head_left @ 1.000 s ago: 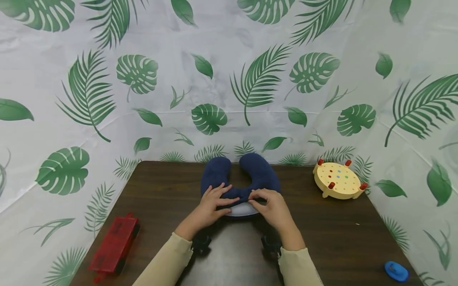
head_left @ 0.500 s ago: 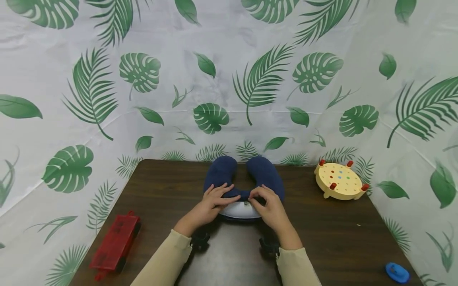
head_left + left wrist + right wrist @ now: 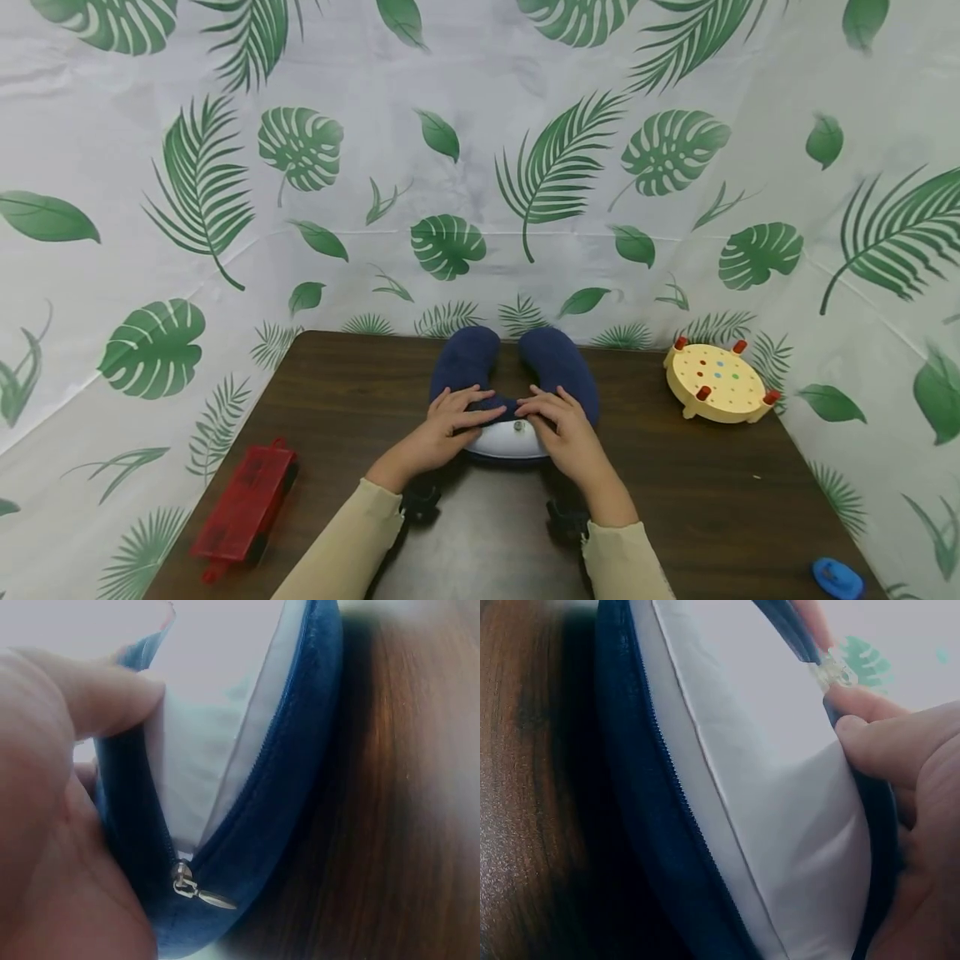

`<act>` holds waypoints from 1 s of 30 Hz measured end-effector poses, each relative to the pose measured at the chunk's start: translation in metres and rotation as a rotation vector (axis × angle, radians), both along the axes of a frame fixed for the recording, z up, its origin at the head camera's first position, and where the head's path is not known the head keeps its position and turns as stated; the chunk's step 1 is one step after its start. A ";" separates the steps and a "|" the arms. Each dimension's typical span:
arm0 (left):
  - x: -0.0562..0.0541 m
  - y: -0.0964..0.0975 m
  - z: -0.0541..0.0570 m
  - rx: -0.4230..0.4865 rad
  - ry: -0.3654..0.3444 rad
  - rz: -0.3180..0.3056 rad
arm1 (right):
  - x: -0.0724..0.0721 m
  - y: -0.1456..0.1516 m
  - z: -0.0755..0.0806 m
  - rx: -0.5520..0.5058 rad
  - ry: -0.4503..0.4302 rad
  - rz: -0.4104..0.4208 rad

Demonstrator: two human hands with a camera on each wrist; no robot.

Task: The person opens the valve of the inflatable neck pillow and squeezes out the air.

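Observation:
A navy U-shaped neck pillow (image 3: 463, 362) lies on the table, its two ends facing the back wall. Along the near curve its zipper is undone, baring a smooth white inner cushion (image 3: 504, 442). My left hand (image 3: 442, 432) pinches the upper edge of the cover, thumb over the lip. At one end of the gap hangs a silver zipper pull (image 3: 217, 900). On the other side my right hand (image 3: 567, 432) holds the same edge between thumb and fingers. A small clear valve (image 3: 831, 673) on the white part shows right beside its fingertips.
A red toy wagon (image 3: 247, 502) stands at the table's left edge. Toward the back right sits a round yellow pegboard (image 3: 716, 379) with red pegs. A small blue object (image 3: 837, 577) lies at the front right. Behind hangs a leaf-print sheet (image 3: 450, 175).
The cover's edge has been drawn back, so more white cushion and the clear valve now show. My right fingers have spread a little along the edge; the left hand stays nearly in place.

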State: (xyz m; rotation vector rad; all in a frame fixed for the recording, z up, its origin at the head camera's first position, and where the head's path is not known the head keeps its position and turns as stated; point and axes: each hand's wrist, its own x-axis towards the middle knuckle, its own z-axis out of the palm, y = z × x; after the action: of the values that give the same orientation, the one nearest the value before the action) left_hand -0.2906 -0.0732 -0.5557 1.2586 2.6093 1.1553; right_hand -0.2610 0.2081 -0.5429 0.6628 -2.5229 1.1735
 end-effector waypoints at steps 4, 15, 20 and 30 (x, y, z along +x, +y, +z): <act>0.001 0.001 0.001 0.036 0.004 -0.006 | 0.000 0.001 0.000 -0.007 -0.012 0.014; 0.005 0.004 0.000 -0.027 0.016 0.026 | -0.001 0.000 -0.008 0.022 -0.009 0.057; 0.006 0.006 -0.001 -0.044 0.006 0.026 | -0.001 0.002 -0.008 -0.030 -0.039 0.085; 0.006 0.007 -0.005 -0.054 -0.015 0.030 | -0.001 0.007 -0.011 -0.065 -0.061 0.117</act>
State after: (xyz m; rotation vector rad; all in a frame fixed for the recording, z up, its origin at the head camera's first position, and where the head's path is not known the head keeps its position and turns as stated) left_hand -0.2844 -0.0663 -0.5604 1.1999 2.6389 1.0857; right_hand -0.2618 0.2152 -0.5538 0.7792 -2.5127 1.3290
